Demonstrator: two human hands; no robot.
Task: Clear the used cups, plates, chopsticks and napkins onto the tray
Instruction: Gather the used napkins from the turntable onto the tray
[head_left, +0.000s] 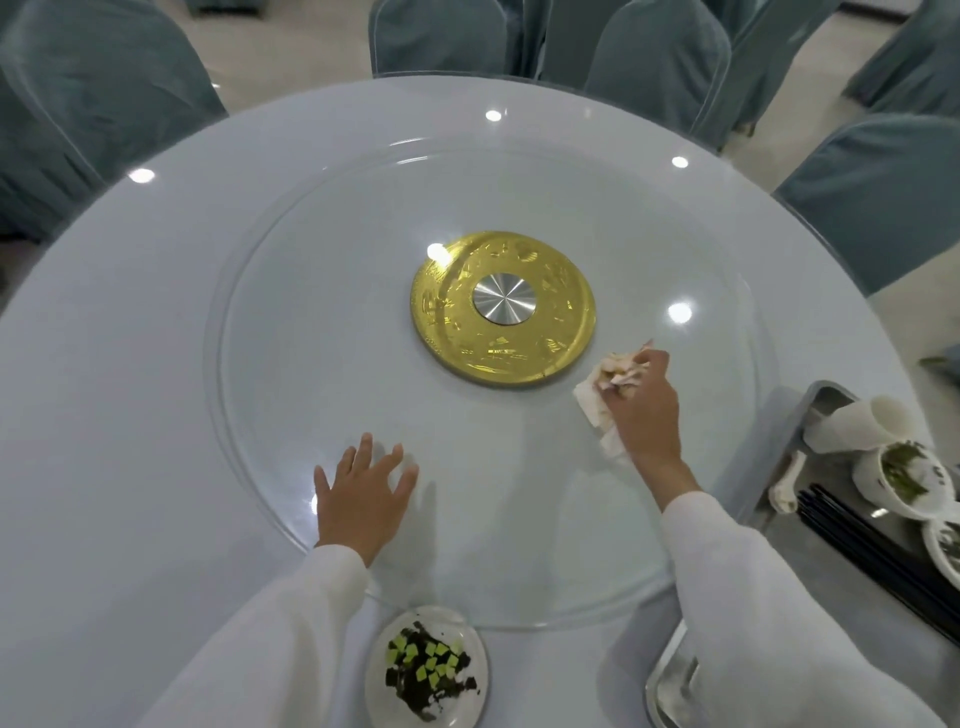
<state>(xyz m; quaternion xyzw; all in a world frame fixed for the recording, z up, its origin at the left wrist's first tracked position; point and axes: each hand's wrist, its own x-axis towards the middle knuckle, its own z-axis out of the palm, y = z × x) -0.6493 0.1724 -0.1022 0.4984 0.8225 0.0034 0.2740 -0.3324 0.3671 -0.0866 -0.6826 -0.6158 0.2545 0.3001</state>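
I see right hand (647, 402) pinching crumpled white napkin (602, 400); left hand (366, 491) spread flat. Grey metal tray (800, 410) right already loaded; bottom-centre white scrap plate (426, 670) left.

The left hand (366, 496) lies flat with fingers spread, while the right hand (647, 410) is stretched forward, fingers curled in a pinch.

Glossy glass turntable (322, 364), crumpled paper napkin (605, 400), metal tray (810, 410)
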